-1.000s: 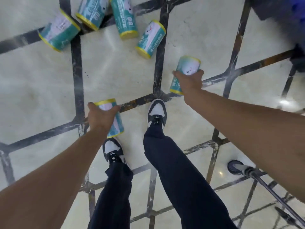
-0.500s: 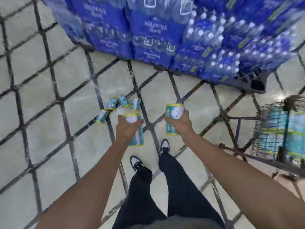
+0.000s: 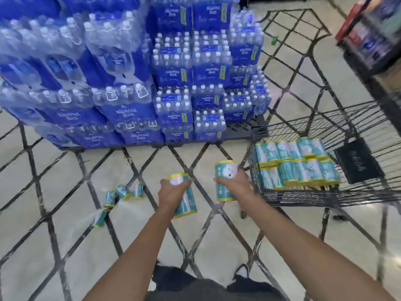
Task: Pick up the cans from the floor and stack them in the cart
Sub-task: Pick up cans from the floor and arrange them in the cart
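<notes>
Tiled floor (image 3: pixel 65 246) below, each hand grips a can: left hand (image 3: pixel 171 193) its can (image 3: pixel 184 198), right hand (image 3: pixel 235 184) another can (image 3: pixel 224 181) beside the cart (image 3: pixel 368 192).

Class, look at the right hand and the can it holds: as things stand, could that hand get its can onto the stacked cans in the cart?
Probably yes. The right hand grips its can right beside the cart, whose top is open above the stacked cans; only the near wire wall stands between.

Both cans (image 3: pixel 225 183) nearer the cart (image 3: pixel 325 192)
</notes>
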